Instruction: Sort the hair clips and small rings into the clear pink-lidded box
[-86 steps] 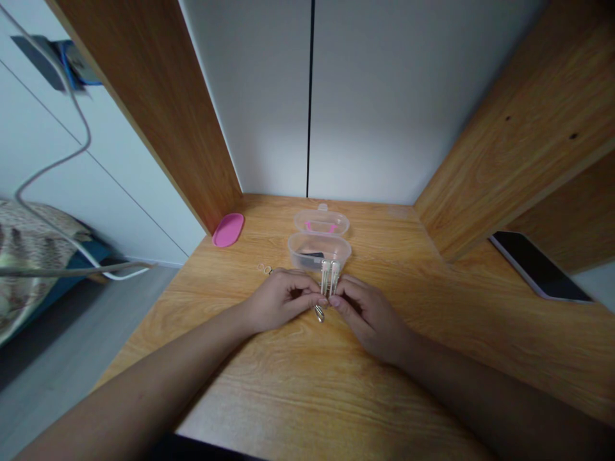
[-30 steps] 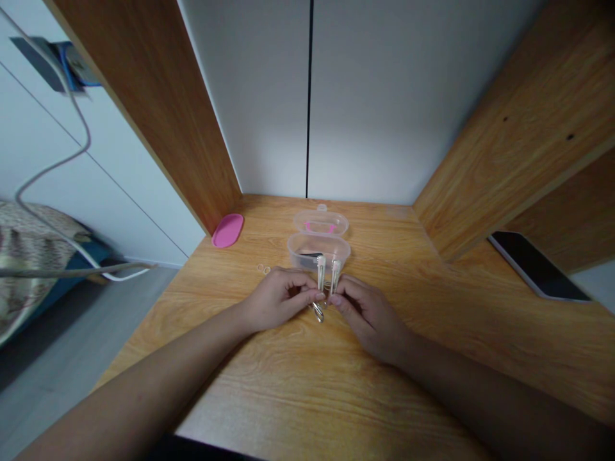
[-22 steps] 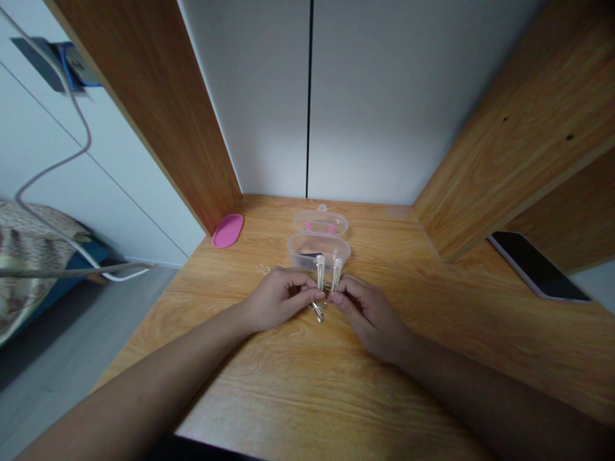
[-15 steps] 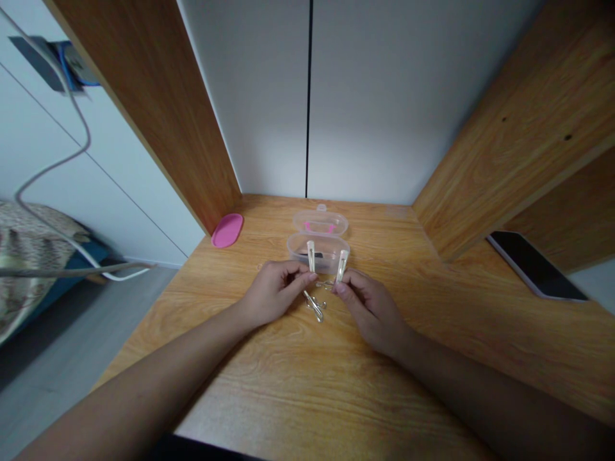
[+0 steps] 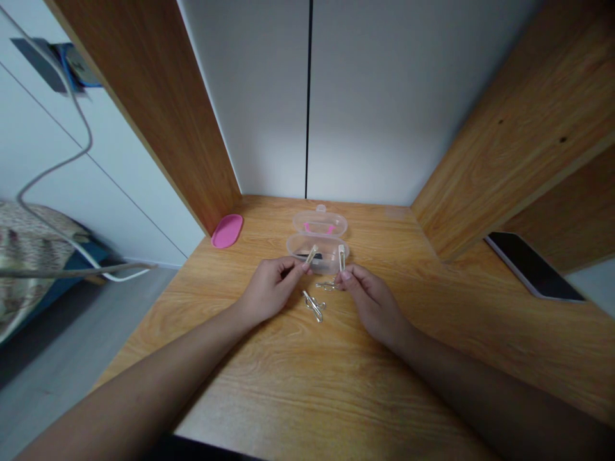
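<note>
My left hand [image 5: 270, 289] pinches a small pale hair clip [image 5: 311, 255] between thumb and fingers, its tip pointing toward a clear plastic case [image 5: 317, 244]. My right hand [image 5: 369, 298] pinches a second pale hair clip [image 5: 341, 256], held upright just in front of the same case. The case stands open on the wooden desk [image 5: 307, 378], its lid [image 5: 319, 223] folded back, with a dark item and something pink inside. Between my hands, a few metal clips [image 5: 314, 305] lie loose on the desk.
A pink oval lid [image 5: 227, 230] lies by the left wooden panel. A dark phone [image 5: 531, 266] rests on a lower shelf at the right. White cables [image 5: 72, 160] hang at the left over the floor. Wooden side panels and a white back wall enclose the desk.
My hands held the two clips side by side, then drew apart, each with one clip. Both have moved forward toward the open case, baring the loose clips on the desk.
</note>
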A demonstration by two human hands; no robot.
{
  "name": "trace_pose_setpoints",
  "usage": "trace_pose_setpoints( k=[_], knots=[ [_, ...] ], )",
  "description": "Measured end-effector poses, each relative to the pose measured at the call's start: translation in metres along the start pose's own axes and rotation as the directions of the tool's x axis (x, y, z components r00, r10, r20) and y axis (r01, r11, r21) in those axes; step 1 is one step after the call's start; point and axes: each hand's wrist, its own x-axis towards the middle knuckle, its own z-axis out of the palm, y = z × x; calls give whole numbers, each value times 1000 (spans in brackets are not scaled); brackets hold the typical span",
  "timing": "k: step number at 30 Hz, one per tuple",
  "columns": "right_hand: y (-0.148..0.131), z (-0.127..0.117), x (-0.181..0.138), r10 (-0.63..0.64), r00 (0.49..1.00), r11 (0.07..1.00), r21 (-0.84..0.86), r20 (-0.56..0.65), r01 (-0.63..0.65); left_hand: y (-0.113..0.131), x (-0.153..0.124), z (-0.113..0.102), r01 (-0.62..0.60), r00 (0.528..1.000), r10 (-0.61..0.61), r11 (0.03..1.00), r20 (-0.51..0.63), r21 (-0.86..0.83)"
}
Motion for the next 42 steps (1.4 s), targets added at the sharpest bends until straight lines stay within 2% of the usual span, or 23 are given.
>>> trace_pose_setpoints(
  k=[16, 23, 26, 29, 33, 35, 38, 42],
  knots=[
    [0, -2, 0, -49, 999, 998, 40, -21, 49, 2, 0, 0, -44, 999, 43, 997, -17, -64],
    [-5, -1, -1, -59, 998, 998, 23, -36, 60, -3, -2, -2, -85, 996, 86, 996, -6, 26],
    [-8, -1, -2, -87, 994, 996, -40, -60, 85, -1, -3, -4, -170, 985, 170, 980, 14, 105],
    [-8, -1, -3, -137, 988, 978, -170, -74, 123, 3, -4, -8, -333, 943, 324, 922, 77, 196],
    [-6, -1, -5, -242, 970, 886, -405, 12, 226, 7, -3, -15, -547, 834, 486, 789, 261, 280],
    [-4, -1, -6, -260, 963, 831, -491, 73, 262, 7, -3, -17, -595, 797, 501, 750, 339, 290],
    [-3, -1, -7, -248, 961, 777, -567, 125, 274, 7, -3, -18, -623, 765, 484, 722, 424, 301],
    [-4, 0, -7, -242, 962, 750, -603, 131, 271, 4, -3, -19, -632, 754, 458, 700, 471, 333]
  ],
)
